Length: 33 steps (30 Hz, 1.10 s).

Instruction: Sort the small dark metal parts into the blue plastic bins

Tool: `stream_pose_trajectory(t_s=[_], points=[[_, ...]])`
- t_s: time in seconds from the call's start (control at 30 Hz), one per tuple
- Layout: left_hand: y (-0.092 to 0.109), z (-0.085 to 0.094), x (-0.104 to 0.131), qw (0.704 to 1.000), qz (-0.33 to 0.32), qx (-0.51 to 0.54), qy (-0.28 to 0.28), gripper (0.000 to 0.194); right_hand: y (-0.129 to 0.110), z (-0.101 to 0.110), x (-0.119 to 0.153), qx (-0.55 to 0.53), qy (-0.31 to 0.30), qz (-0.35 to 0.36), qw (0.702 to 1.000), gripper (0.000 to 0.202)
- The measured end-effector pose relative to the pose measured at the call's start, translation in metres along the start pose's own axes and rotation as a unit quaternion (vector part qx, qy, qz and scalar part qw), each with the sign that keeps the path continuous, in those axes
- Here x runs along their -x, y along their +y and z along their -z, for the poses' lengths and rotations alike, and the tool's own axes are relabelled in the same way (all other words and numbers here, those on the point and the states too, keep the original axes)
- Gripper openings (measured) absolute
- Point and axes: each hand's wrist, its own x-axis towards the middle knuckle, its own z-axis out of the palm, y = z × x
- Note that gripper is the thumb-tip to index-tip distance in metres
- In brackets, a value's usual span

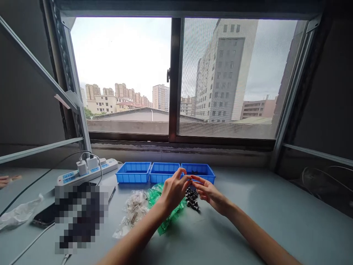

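Before the rightmost blue tray [210, 179], the left hand [172, 189] and right hand [211, 194] meet at curled fingertips; whether they grip anything cannot be told. Dark parts [192, 200] lie heaped before that tray, visible between both hands, below their fingertips.

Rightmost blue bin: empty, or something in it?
Not empty: a few dark pieces show inside the bin. How full, cannot tell; the right hand hides part of its front.

Small black parts [193, 201] lie in a loose, jumbled heap on the table [275, 206].
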Motion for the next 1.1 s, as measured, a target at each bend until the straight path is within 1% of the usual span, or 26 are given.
stream_pose_trajectory(t_s=[0.1, 0.23, 0.33, 0.5, 0.6, 0.7, 0.77, 0.83, 0.97, 1.1], points=[[0.0, -0.001, 0.0, 1.0, -0.007, -0.002, -0.005, 0.021, 0.001, -0.001, 0.0, 0.005, -0.014, -0.001, 1.0, 0.053], [0.001, -0.001, 0.0, 1.0, -0.014, 0.005, -0.005, 0.021, 0.001, -0.001, 0.0, 0.014, -0.015, -0.005, 1.0, 0.049], [0.001, -0.001, 0.0, 1.0, -0.008, 0.012, 0.013, 0.022, 0.0, -0.001, 0.0, 0.02, -0.017, 0.006, 1.0, 0.046], [0.002, 0.001, 0.0, 0.999, -0.007, 0.025, 0.044, 0.026, -0.001, 0.001, -0.001, 0.019, -0.004, 0.018, 1.0, 0.047], [-0.001, 0.001, -0.001, 0.998, 0.014, 0.018, 0.062, 0.025, -0.002, 0.004, -0.005, 0.031, 0.03, 0.044, 0.998, 0.048], [-0.004, 0.002, -0.003, 0.997, 0.039, 0.01, 0.061, 0.019, -0.003, 0.011, -0.01, 0.066, 0.087, 0.092, 0.99, 0.049], [-0.005, 0.002, -0.003, 0.998, 0.045, 0.008, 0.041, 0.014, -0.004, 0.017, -0.013, 0.1, 0.122, 0.133, 0.979, 0.05], [-0.002, 0.002, -0.004, 0.999, 0.036, 0.002, 0.014, 0.012, -0.004, 0.024, -0.017, 0.13, 0.148, 0.166, 0.966, 0.051], [0.005, 0.004, -0.005, 0.999, 0.004, -0.02, -0.031, 0.017, -0.006, 0.037, -0.022, 0.152, 0.194, 0.189, 0.951, 0.055], [0.006, 0.004, -0.007, 0.998, 0.017, -0.029, -0.047, 0.017, -0.008, 0.046, -0.025, 0.185, 0.226, 0.217, 0.931, 0.052]])
